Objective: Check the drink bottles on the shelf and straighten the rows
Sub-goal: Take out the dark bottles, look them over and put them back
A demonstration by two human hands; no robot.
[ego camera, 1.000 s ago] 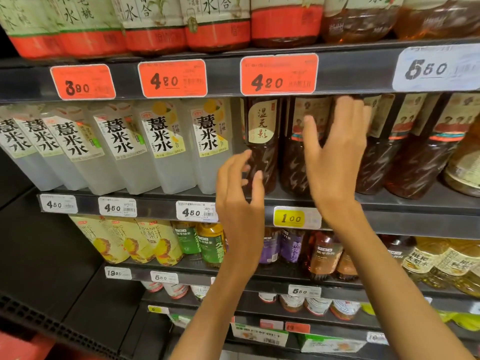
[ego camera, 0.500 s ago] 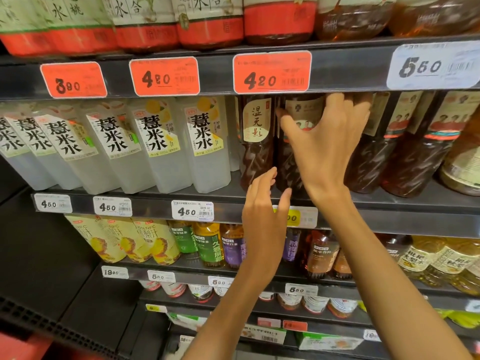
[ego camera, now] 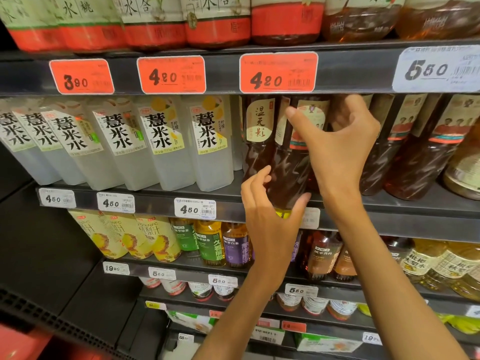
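A dark brown tea bottle (ego camera: 288, 172) with a cream and red label stands at the front of the middle shelf (ego camera: 161, 203), leaning forward over its edge. My right hand (ego camera: 337, 146) wraps its upper part, thumb across the label. My left hand (ego camera: 270, 216) cups its base from below. To its left stands another dark bottle (ego camera: 257, 141) with a cream label. More dark bottles (ego camera: 415, 157) fill the row to the right.
A row of several milky white bottles (ego camera: 163, 146) occupies the left of the same shelf. Red-labelled bottles (ego camera: 215, 19) line the shelf above, with orange price tags (ego camera: 278, 72). Green, purple and yellow bottles (ego camera: 207, 242) stand on the shelf below.
My right hand has closed around the upper part of the dark bottle. My left hand rose from below the shelf edge to grip its base. The view moved closer.
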